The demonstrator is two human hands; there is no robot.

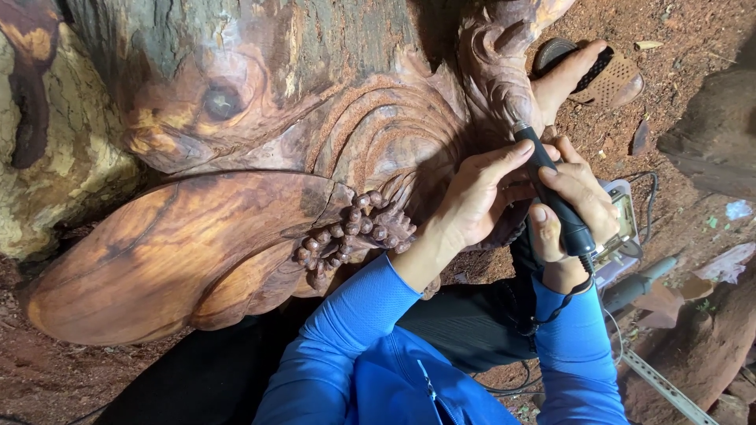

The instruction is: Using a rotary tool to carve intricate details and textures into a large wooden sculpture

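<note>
My right hand (579,201) is clamped on the black rotary tool (551,189), left hand (476,197) steadying it against the carved wood (378,134); a slip toward twelve o'clock could gouge detail.

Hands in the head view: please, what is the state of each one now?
Left hand: partly open, resting on the wood carving, index finger against the black rotary tool.
Right hand: closed, gripping the black rotary tool.

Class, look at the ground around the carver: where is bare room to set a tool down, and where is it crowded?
Bare red earth lies at top right beyond the sandal, and at lower left under the smooth carved lobe. Crowded: right of the right hand, with cables, a small device and a metal strip.
</note>
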